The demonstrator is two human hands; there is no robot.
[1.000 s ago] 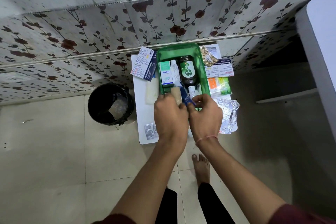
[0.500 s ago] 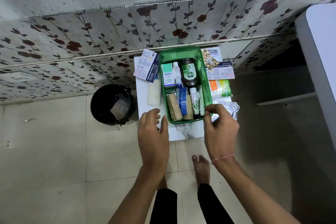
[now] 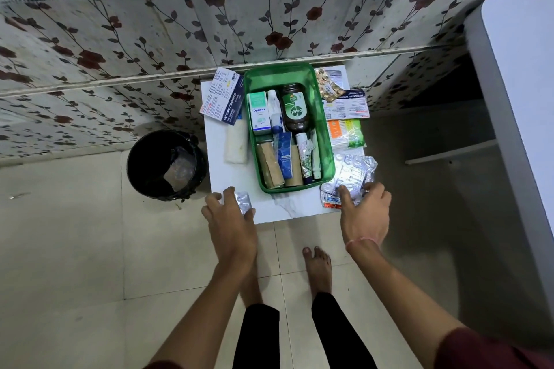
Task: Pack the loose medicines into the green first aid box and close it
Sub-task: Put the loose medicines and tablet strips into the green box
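Observation:
The green first aid box (image 3: 251, 90) stands open on a small white table (image 3: 296, 207), holding a brown bottle (image 3: 295, 109), a small carton, tubes and bandage rolls. My left hand (image 3: 232, 216) lies at the table's front left corner with its fingers closing on a silver blister strip (image 3: 243, 201). My right hand (image 3: 364, 210) rests at the front right, fingers spread over a pile of silver blister strips (image 3: 353, 171). Loose around the box lie a dressing carton (image 3: 223, 97), a white gauze roll (image 3: 236, 144), a capsule strip (image 3: 328, 85), a flat carton (image 3: 347, 105) and an orange-green pack (image 3: 344, 133).
A black waste bin (image 3: 163, 163) stands on the tiled floor left of the table. A flower-patterned wall runs behind. A grey-white furniture edge (image 3: 521, 93) rises at the right. My bare feet are on the floor below the table.
Both hands have left the box and moved apart, the left to the blister strip at the front left, the right onto the blister pile at the front right.

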